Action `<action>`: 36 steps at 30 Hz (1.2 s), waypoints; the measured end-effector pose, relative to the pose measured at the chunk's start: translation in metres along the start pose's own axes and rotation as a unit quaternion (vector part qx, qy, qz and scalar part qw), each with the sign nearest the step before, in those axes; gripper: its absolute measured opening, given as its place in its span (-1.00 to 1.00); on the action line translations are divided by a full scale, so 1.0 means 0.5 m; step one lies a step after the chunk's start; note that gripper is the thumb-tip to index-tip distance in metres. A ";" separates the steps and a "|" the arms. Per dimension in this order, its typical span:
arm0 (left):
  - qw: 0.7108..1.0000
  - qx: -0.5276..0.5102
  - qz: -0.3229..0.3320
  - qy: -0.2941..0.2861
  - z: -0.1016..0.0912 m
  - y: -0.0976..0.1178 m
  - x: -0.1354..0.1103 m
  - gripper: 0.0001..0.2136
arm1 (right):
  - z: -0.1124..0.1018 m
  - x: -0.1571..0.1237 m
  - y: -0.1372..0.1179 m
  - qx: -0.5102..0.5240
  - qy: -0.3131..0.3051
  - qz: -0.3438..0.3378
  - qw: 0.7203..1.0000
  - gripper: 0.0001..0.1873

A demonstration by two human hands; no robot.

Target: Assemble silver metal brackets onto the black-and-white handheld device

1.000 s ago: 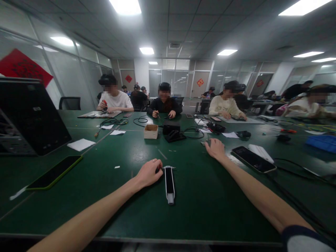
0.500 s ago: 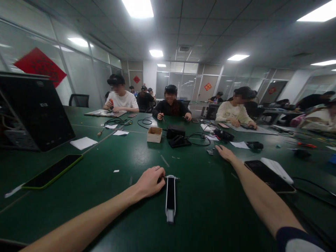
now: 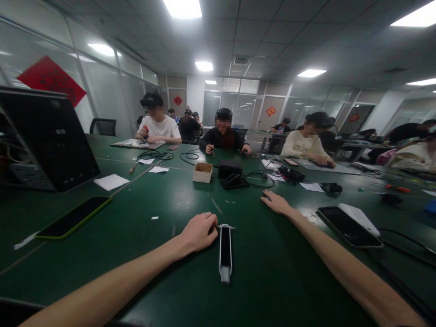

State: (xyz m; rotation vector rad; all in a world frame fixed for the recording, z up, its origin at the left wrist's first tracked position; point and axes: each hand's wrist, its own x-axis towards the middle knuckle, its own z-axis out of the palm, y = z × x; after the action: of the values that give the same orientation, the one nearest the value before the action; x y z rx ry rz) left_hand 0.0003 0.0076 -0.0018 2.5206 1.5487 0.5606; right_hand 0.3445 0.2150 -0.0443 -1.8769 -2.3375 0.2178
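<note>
A slim, white-edged black device lies on the green bench, its grey end pointing to six o'clock, towards the wearer. Take it as the middle of the dial, with twelve pointing away. A thin rod sticks out to three o'clock from its far end.

The left hand rests just beside that far end, at ten o'clock, with its fingers bent inward and a ring on one of them. Its fingertips are turned away from view, so I cannot tell whether they grip the rod's near side or only lie against it.

The right hand is at between one and two o'clock, well apart from the device, palm down and low over the bench, its fingers reaching forward. Whether it holds anything beneath them cannot be told.

At half past eleven stands a small pale open box, and at twelve, just beside it, a black box. A black phone lies between two and three o'clock, a green-rimmed phone between nine and ten. Across the bench at twelve sits a person in black.
</note>
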 end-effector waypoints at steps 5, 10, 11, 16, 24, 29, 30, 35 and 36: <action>1.000 0.003 -0.003 0.005 0.001 -0.001 -0.002 -0.93 | 0.001 -0.106 -0.098 0.022 -0.001 -0.051 0.998 -0.29; 1.000 0.007 -0.009 0.000 -0.004 0.002 -0.005 -0.92 | 0.008 -0.219 -0.207 0.071 -0.006 -0.102 0.992 -0.25; 1.000 0.010 -0.011 0.001 -0.006 0.004 -0.005 -0.91 | 0.009 -0.239 -0.224 0.075 -0.011 -0.113 0.991 -0.23; 1.000 0.009 -0.021 -0.004 -0.014 0.009 -0.010 -0.92 | -0.008 -0.301 -0.255 0.109 -0.024 -0.139 0.984 -0.16; 1.000 -0.003 -0.011 -0.004 -0.012 0.003 -0.007 -0.92 | -0.051 -0.272 -0.181 0.105 0.071 -0.215 0.968 -0.53; 1.000 -0.013 -0.014 -0.009 -0.011 0.002 -0.008 -0.92 | -0.062 -0.257 -0.151 0.049 0.101 -0.254 0.961 -0.65; 1.000 -0.014 -0.015 -0.010 -0.012 0.002 -0.008 -0.92 | -0.063 -0.257 -0.149 0.040 0.095 -0.258 0.961 -0.66; 1.000 -0.013 -0.011 -0.006 -0.011 0.001 -0.008 -0.91 | -0.066 -0.259 -0.152 0.011 0.031 -0.272 0.962 -0.70; 1.000 -0.014 -0.010 -0.006 -0.011 0.000 -0.008 -0.91 | -0.066 -0.258 -0.153 0.006 0.022 -0.273 0.962 -0.71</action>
State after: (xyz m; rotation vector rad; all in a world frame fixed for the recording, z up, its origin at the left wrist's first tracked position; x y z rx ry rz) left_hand -0.0031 0.0036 0.0023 2.4800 1.5493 0.5597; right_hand 0.3056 0.0735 0.0010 -1.1430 -2.6936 0.1235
